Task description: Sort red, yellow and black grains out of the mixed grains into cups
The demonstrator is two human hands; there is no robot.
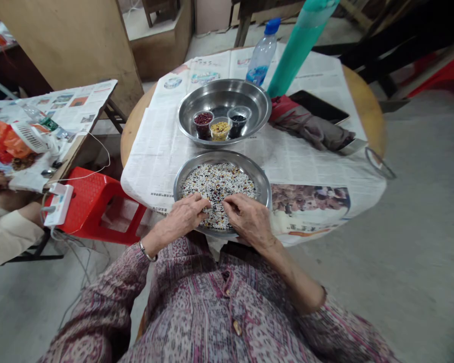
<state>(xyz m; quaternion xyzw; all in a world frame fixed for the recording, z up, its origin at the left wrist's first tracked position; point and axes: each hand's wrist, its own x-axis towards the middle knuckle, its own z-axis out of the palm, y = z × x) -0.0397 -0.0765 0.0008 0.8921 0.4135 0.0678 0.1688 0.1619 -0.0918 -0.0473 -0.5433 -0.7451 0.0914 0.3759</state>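
Left hand (pixel 191 209) and right hand (pixel 248 216) curl over mixed grains (pixel 219 176) in the bowl (pixel 266 190) at mid-frame, any grip hidden. Sorting seems the step; the next pick likely needs light pinching.

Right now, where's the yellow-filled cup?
In the head view, the yellow-filled cup sits in the far basin, between the red-filled cup at left and black-filled cup at right.
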